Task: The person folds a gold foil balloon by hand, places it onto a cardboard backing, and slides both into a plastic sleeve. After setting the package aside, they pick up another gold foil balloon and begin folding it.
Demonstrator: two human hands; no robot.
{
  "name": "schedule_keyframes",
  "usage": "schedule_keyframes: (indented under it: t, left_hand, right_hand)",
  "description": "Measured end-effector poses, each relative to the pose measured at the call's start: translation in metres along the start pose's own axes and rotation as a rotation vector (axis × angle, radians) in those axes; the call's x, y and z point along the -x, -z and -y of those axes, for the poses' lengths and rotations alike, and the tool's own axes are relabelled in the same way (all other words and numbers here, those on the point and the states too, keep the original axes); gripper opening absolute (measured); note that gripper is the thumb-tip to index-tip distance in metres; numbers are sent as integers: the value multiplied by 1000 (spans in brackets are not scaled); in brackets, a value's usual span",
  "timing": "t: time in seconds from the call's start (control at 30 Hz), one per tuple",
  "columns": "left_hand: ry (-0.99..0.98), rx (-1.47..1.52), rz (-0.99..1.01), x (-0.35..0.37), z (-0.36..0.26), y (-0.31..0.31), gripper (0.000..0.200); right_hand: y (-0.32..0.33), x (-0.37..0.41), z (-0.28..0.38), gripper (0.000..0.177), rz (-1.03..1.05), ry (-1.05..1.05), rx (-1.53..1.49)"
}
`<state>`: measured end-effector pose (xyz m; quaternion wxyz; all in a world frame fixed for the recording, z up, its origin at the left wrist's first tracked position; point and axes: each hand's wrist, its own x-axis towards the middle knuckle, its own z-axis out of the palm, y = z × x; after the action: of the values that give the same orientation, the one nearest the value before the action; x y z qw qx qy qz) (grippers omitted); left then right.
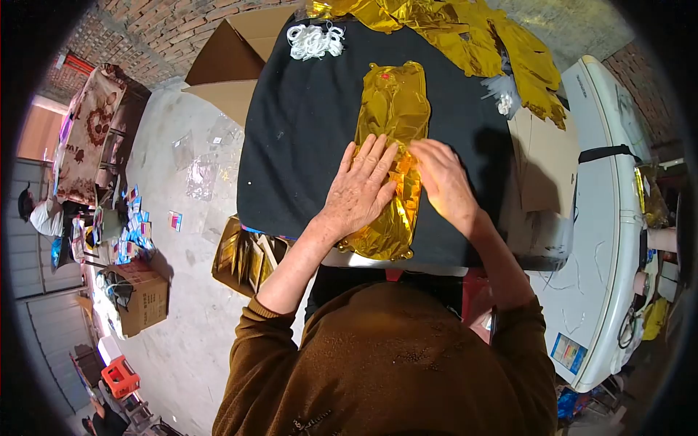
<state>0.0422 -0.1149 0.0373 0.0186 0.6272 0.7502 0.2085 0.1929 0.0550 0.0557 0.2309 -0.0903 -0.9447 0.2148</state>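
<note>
While the left hand lies flat with its fingers open and spread on the middle of the gold foil, the right hand rests on the foil's right edge just beside it, fingers together and slightly bent; whether they pinch a fold or only press cannot be told. The foil, a long crinkled piece, lies lengthwise on the black cloth from the near edge toward the far side, and both hands are on its near half. The step appears to be smoothing or pressing the foil flat. It would go best with the flat palm anchoring the piece while the other hand works outward from the middle. Pressure should be even and light, since thin foil probably creases and tears easily, and the piece should stay square on the cloth, away from its near edge. Far right, a heap of gold foil hangs over the cloth; far left lies a bunch of white cord. As for writing, a sticker on the white cabinet at right and the print on the box on the floor at left are too small to read.
</note>
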Motion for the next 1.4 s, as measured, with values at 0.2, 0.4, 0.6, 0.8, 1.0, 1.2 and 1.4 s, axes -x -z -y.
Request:
schedule_keyframes:
  t: [0.2, 0.4, 0.6, 0.8, 1.0, 1.2, 1.4]
  left_hand:
    - [33, 255, -135, 8, 3, 19, 67]
    - [118, 239, -284, 56, 0, 51, 58]
    - [315, 94, -263, 101, -23, 34, 41]
    - [410, 36, -336, 101, -37, 20, 32]
    - [417, -24, -354, 92, -35, 18, 32]
    - [419, -55, -319, 85, -29, 17, 26]
    - [388, -44, -318, 85, -28, 18, 22]
  right_hand:
    - [2, -32, -29, 31, -73, -218, -98]
    - [15, -37, -40, 30, -131, -218, -70]
    - [12, -24, -4, 41, -56, 212, 78]
    - [-5, -31, 19, 48, 68, 341, 252]
    - [-13, -50, 10, 33, 58, 520, 355]
    - [-10, -66, 7, 24, -70, 565, 350]
    - [-1, -74, -6, 25, -64, 525, 351]
